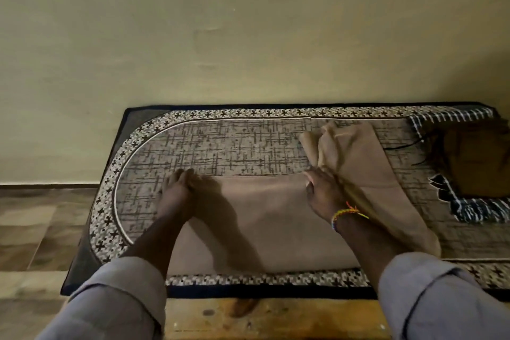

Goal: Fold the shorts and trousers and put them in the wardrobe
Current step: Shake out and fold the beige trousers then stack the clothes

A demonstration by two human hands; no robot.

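Beige trousers [270, 218] lie spread on a patterned mat [220, 143], with one part flat in front of me and another part running up to the right. My left hand [179, 190] grips the cloth's far left corner. My right hand [323, 193], with a coloured bracelet on its wrist, pinches the cloth at the far edge where the other part bunches up. A brown garment [480, 157] lies at the right on a dark blue and white striped one [452, 116].
The mat lies on a low wooden bench [276, 320] against a plain yellowish wall [248, 36]. Tiled floor [33, 234] shows at the left. My grey sleeves fill the lower corners.
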